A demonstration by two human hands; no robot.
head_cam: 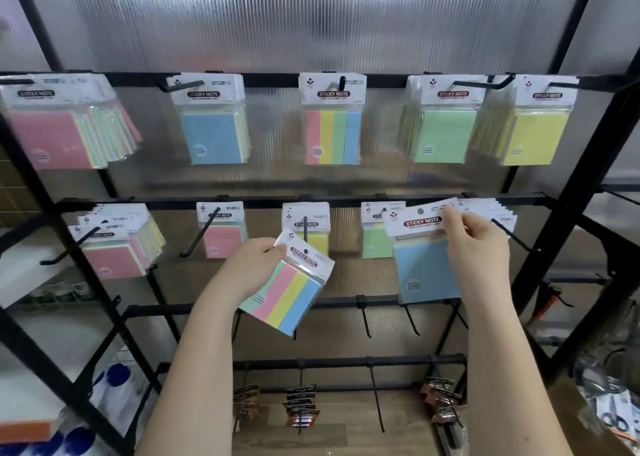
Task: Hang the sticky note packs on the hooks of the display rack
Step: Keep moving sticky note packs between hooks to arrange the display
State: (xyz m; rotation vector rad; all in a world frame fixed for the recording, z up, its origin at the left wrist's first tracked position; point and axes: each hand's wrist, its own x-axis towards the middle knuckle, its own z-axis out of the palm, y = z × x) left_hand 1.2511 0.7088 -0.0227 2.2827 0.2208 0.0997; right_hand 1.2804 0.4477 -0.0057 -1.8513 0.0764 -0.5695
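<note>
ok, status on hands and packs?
Left hand holds striped pack, unhung. Right hand pinches blue pack by its header, off the hook. Nothing blocking.

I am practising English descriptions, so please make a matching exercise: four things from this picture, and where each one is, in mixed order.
Things:
1. striped pack
2. blue pack
3. yellow pack
4. pink pack

Places:
a. top row, far left
b. held by the right hand
c. top row, far right
d. held by the left hand

Pairs: 1-d, 2-b, 3-c, 4-a
</note>
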